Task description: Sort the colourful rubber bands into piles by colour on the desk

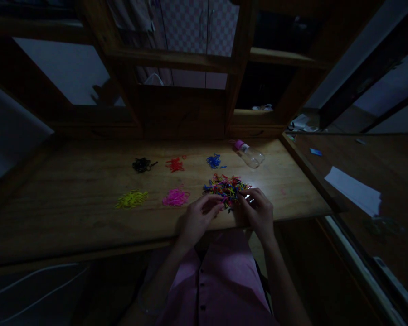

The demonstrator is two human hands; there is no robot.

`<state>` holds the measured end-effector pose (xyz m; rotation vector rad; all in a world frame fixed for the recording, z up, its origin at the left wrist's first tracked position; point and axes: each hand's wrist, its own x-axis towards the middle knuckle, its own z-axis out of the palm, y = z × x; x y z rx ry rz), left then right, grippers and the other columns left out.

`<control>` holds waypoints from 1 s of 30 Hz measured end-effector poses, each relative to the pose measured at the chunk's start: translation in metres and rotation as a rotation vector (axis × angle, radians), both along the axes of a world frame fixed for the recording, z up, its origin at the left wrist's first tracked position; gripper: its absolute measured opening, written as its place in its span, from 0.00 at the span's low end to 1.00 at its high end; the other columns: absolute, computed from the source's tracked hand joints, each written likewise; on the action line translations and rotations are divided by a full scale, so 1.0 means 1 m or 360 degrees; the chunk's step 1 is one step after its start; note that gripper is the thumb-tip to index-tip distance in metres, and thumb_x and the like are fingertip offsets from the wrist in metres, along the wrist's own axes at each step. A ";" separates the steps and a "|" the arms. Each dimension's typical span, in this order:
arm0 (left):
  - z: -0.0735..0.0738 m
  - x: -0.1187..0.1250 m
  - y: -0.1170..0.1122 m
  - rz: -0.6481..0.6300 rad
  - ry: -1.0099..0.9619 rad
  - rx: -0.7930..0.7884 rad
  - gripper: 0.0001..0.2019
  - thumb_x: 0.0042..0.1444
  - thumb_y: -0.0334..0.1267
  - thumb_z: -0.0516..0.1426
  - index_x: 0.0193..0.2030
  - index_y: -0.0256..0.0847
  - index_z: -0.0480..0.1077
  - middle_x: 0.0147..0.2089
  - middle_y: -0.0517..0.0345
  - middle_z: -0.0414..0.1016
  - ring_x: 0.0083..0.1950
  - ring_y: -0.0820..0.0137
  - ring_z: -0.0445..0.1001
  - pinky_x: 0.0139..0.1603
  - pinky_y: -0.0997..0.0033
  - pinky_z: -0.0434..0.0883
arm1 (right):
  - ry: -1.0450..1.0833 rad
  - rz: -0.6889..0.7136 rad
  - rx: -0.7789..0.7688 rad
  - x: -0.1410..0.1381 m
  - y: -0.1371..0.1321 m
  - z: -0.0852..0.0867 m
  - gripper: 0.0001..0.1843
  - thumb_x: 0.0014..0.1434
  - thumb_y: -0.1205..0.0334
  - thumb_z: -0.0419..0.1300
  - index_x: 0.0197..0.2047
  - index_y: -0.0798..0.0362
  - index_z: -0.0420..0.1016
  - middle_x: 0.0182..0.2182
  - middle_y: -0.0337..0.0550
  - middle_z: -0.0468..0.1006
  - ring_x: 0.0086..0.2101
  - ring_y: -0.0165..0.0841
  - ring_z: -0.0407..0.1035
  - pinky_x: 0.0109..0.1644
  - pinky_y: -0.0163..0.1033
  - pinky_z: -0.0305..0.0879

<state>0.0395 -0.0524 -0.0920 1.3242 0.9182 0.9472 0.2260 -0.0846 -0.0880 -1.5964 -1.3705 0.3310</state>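
A mixed heap of colourful rubber bands [227,185] lies on the wooden desk, in front of my body. My left hand [202,215] is at the heap's near left side, its thumb and forefinger brought together. At the right edge, my right hand [260,210] has its fingertips pinched against the bands. What either pinch holds is too small and dim to make out. Sorted piles lie to the left and behind: pink bands [176,197], yellow bands [132,199], black bands [142,165], red bands [175,164] and blue bands [213,161].
A clear bottle with a purple cap [252,156] lies on its side at the back right. Wooden shelving [183,113] rises behind the desk [71,181]. On the brown surface to the right are white papers [353,190] and a small blue packet [315,152].
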 end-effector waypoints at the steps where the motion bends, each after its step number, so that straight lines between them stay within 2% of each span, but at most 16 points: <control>1: 0.000 0.000 0.000 -0.0001 0.0003 0.0011 0.11 0.57 0.43 0.60 0.44 0.42 0.74 0.41 0.55 0.78 0.41 0.70 0.76 0.41 0.73 0.74 | 0.0016 -0.0015 0.0009 0.000 0.000 -0.001 0.05 0.61 0.61 0.60 0.38 0.50 0.77 0.35 0.40 0.74 0.29 0.29 0.67 0.31 0.36 0.63; 9: -0.004 0.000 0.000 0.0002 0.0100 0.0101 0.09 0.58 0.43 0.59 0.41 0.42 0.75 0.41 0.56 0.78 0.39 0.70 0.76 0.41 0.72 0.73 | 0.0375 -0.0092 0.0072 0.005 0.000 -0.002 0.08 0.57 0.55 0.63 0.37 0.51 0.79 0.36 0.43 0.77 0.36 0.34 0.72 0.36 0.37 0.69; 15: 0.001 -0.003 0.000 -0.0020 0.0112 0.0124 0.09 0.59 0.44 0.58 0.40 0.43 0.75 0.38 0.57 0.77 0.36 0.71 0.74 0.37 0.73 0.72 | 0.0692 -0.0128 -0.0035 0.009 -0.003 -0.003 0.12 0.53 0.54 0.67 0.37 0.52 0.79 0.33 0.42 0.79 0.32 0.34 0.73 0.35 0.38 0.70; 20: 0.005 0.000 -0.002 -0.0022 0.0204 0.0159 0.09 0.59 0.45 0.58 0.37 0.43 0.74 0.33 0.58 0.75 0.34 0.71 0.73 0.33 0.74 0.69 | 0.0698 -0.0152 -0.0049 0.009 -0.004 -0.002 0.14 0.52 0.52 0.68 0.38 0.52 0.80 0.33 0.42 0.80 0.33 0.35 0.74 0.36 0.39 0.70; 22: 0.009 -0.004 -0.003 -0.0001 0.0286 0.0269 0.08 0.59 0.44 0.58 0.35 0.43 0.73 0.32 0.59 0.74 0.34 0.70 0.73 0.34 0.73 0.70 | 0.0701 -0.0144 -0.0074 0.011 -0.005 -0.001 0.14 0.52 0.52 0.68 0.39 0.52 0.80 0.33 0.42 0.80 0.32 0.35 0.74 0.34 0.38 0.69; 24: 0.016 -0.017 -0.004 0.0112 0.0421 0.0518 0.06 0.60 0.42 0.59 0.35 0.44 0.73 0.35 0.59 0.75 0.38 0.69 0.74 0.41 0.71 0.70 | 0.0714 -0.0116 -0.0106 0.013 -0.006 0.001 0.14 0.53 0.53 0.67 0.40 0.52 0.80 0.33 0.42 0.80 0.31 0.33 0.73 0.34 0.36 0.68; 27: 0.026 -0.053 0.000 0.0419 0.0663 0.0920 0.04 0.61 0.38 0.58 0.39 0.45 0.74 0.41 0.58 0.76 0.45 0.67 0.73 0.51 0.67 0.68 | 0.0693 -0.0078 -0.0121 0.014 -0.007 0.005 0.12 0.55 0.53 0.66 0.39 0.52 0.80 0.32 0.40 0.79 0.28 0.30 0.70 0.32 0.35 0.66; 28: 0.027 -0.066 0.003 0.0511 0.0745 0.0996 0.04 0.61 0.38 0.57 0.40 0.45 0.74 0.42 0.58 0.76 0.45 0.67 0.73 0.52 0.66 0.68 | 0.0678 -0.0064 -0.0118 0.015 -0.006 0.005 0.12 0.56 0.53 0.65 0.39 0.52 0.80 0.31 0.40 0.78 0.27 0.29 0.69 0.31 0.35 0.65; 30: 0.026 -0.092 0.012 0.0534 0.0925 0.1077 0.06 0.62 0.38 0.56 0.41 0.45 0.75 0.43 0.57 0.75 0.46 0.66 0.73 0.52 0.65 0.68 | 0.0655 -0.0044 -0.0100 0.014 -0.006 0.006 0.11 0.56 0.53 0.65 0.37 0.52 0.80 0.29 0.38 0.77 0.25 0.28 0.67 0.30 0.34 0.64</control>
